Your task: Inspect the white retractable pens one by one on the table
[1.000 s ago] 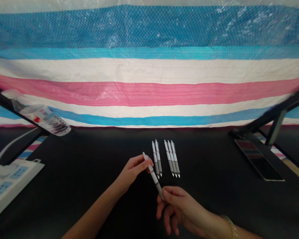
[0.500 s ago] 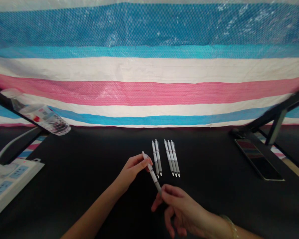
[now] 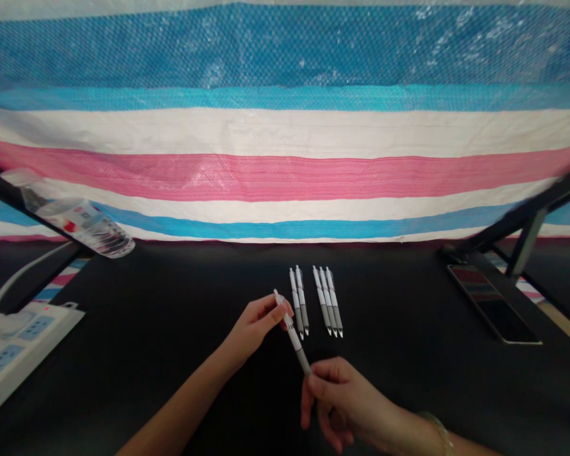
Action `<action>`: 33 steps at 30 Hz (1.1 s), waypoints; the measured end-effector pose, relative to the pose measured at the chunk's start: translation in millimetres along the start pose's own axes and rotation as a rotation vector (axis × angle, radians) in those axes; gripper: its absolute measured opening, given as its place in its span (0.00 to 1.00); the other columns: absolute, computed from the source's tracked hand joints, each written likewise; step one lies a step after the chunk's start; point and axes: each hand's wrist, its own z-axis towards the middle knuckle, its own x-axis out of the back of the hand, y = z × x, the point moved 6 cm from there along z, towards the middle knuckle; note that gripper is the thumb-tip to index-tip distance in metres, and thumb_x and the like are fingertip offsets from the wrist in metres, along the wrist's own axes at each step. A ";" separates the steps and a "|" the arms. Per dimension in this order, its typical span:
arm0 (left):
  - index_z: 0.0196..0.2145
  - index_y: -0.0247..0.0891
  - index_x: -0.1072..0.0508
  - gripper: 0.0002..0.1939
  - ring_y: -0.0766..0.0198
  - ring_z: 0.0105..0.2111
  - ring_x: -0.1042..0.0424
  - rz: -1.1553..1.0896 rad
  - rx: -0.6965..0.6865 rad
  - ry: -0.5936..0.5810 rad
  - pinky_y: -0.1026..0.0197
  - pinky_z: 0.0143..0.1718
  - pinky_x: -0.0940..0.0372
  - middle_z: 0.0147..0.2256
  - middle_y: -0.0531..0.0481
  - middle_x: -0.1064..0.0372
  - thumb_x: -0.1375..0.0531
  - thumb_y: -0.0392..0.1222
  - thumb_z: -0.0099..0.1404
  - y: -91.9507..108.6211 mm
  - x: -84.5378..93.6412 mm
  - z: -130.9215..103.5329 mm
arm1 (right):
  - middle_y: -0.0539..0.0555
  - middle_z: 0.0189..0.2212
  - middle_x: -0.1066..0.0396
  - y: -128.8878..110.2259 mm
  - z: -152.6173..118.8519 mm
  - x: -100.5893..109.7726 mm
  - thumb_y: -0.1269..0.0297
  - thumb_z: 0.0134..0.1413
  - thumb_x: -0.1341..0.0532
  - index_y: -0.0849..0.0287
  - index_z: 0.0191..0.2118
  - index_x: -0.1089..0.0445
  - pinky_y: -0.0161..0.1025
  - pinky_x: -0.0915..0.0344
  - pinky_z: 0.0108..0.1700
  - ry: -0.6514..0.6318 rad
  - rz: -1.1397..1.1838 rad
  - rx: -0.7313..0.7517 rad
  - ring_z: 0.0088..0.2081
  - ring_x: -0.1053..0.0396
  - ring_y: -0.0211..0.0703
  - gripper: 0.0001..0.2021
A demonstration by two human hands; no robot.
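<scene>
A white pen with a grey grip (image 3: 294,338) is held at a slant between my two hands. My left hand (image 3: 262,320) pinches its upper part near the clip and push button. At the lower end, the thumb and forefinger of my right hand (image 3: 335,396) close on the tip, which they hide; the other fingers curl loosely below. Just beyond my left fingertips lie two similar pens (image 3: 299,301) side by side on the black table (image 3: 194,278). A little to their right is a group of three more pens (image 3: 328,301), all with tips toward me.
On the right lies a dark phone (image 3: 494,304) beside a black metal support (image 3: 527,234). A clear plastic bottle (image 3: 83,221) stands at the far left. Nearer on that side is a white power strip (image 3: 23,348) with a cable. A striped sheet (image 3: 285,133) hangs behind the table.
My right hand has shifted slightly to the right and its fingers have drawn in around the pen's tip. My left hand and the pen have moved a touch to the right.
</scene>
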 end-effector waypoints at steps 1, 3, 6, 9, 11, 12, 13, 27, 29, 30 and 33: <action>0.30 0.35 0.24 0.19 0.63 0.29 0.35 -0.003 -0.009 -0.010 0.61 0.35 0.40 0.26 0.52 0.33 0.37 0.56 0.64 0.3 -1.6 -0.3 | 0.57 0.26 0.25 0.9 0.3 -0.6 0.40 0.53 0.36 0.66 0.31 0.31 0.27 0.54 0.13 -0.009 0.003 0.000 0.14 0.36 0.30 0.27; 0.29 0.35 0.25 0.19 0.63 0.29 0.35 -0.027 -0.019 -0.022 0.61 0.35 0.39 0.26 0.52 0.33 0.36 0.56 0.64 -0.3 -5.1 -1.0 | 0.57 0.23 0.26 3.5 1.1 -1.8 0.39 0.53 0.36 0.65 0.29 0.31 0.27 0.52 0.14 -0.033 0.029 -0.007 0.15 0.35 0.31 0.28; 0.31 0.35 0.25 0.18 0.63 0.30 0.32 -0.172 0.024 -0.032 0.60 0.37 0.35 0.28 0.51 0.32 0.37 0.54 0.65 -5.9 -11.0 -2.4 | 0.57 0.24 0.25 5.0 1.7 -1.3 0.42 0.54 0.35 0.66 0.29 0.30 0.28 0.48 0.17 -0.050 0.091 0.004 0.17 0.33 0.33 0.26; 0.42 0.36 0.24 0.17 0.61 0.32 0.25 -0.298 0.071 -0.057 0.55 0.40 0.31 0.33 0.51 0.30 0.34 0.52 0.63 -10.8 -16.6 -4.3 | 0.60 0.29 0.23 0.4 1.0 -0.1 0.45 0.57 0.35 0.68 0.34 0.26 0.29 0.40 0.22 -0.052 0.168 0.048 0.23 0.29 0.36 0.24; 0.51 0.37 0.25 0.24 0.58 0.34 0.23 -0.281 0.095 -0.057 0.54 0.41 0.29 0.34 0.51 0.30 0.31 0.49 0.60 -12.2 -17.9 -5.6 | 0.62 0.33 0.23 -3.5 0.0 0.0 0.48 0.58 0.35 0.68 0.38 0.25 0.31 0.37 0.25 -0.056 0.204 0.059 0.27 0.27 0.38 0.22; 0.54 0.37 0.26 0.26 0.58 0.34 0.22 -0.261 0.109 -0.048 0.54 0.40 0.28 0.34 0.51 0.30 0.30 0.48 0.60 -12.6 -17.9 -6.2 | 0.62 0.35 0.23 -5.5 -0.6 -0.2 0.49 0.58 0.34 0.68 0.40 0.25 0.32 0.36 0.27 -0.057 0.214 0.063 0.29 0.27 0.39 0.21; 0.56 0.37 0.27 0.28 0.58 0.34 0.22 -0.245 0.122 -0.035 0.55 0.40 0.28 0.34 0.52 0.30 0.30 0.48 0.60 -12.7 -17.5 -6.7 | 0.63 0.37 0.23 -7.3 -1.2 -0.5 0.52 0.57 0.34 0.69 0.41 0.24 0.33 0.35 0.29 -0.059 0.224 0.063 0.31 0.26 0.40 0.20; 0.56 0.41 0.36 0.30 0.59 0.29 0.20 -0.237 0.045 0.099 0.58 0.32 0.25 0.34 0.54 0.27 0.31 0.44 0.59 -6.3 -12.5 -6.5 | 0.65 0.45 0.23 -13.8 -4.5 -6.4 0.70 0.48 0.36 0.68 0.48 0.23 0.38 0.32 0.40 -0.141 0.265 0.049 0.37 0.24 0.45 0.19; 0.57 0.41 0.37 0.31 0.59 0.29 0.20 -0.238 0.048 0.108 0.58 0.32 0.25 0.34 0.55 0.27 0.31 0.44 0.60 -6.3 -12.5 -6.6 | 0.65 0.46 0.23 -13.5 -4.4 -6.4 0.69 0.49 0.36 0.68 0.48 0.24 0.38 0.32 0.40 -0.145 0.270 0.048 0.38 0.24 0.45 0.19; 0.59 0.41 0.38 0.33 0.60 0.29 0.20 -0.239 0.052 0.107 0.59 0.32 0.25 0.34 0.55 0.27 0.31 0.44 0.60 -6.2 -12.8 -6.7 | 0.66 0.46 0.24 -13.5 -4.4 -6.4 0.70 0.49 0.36 0.68 0.49 0.24 0.38 0.32 0.40 -0.148 0.271 0.050 0.38 0.24 0.45 0.19; 0.63 0.43 0.43 0.38 0.60 0.30 0.20 -0.242 0.051 0.106 0.59 0.34 0.25 0.36 0.53 0.25 0.31 0.45 0.60 -5.5 -13.6 -7.2 | 0.66 0.46 0.23 -13.1 -4.4 -6.7 0.70 0.49 0.36 0.68 0.50 0.25 0.38 0.32 0.40 -0.154 0.269 0.057 0.38 0.24 0.45 0.20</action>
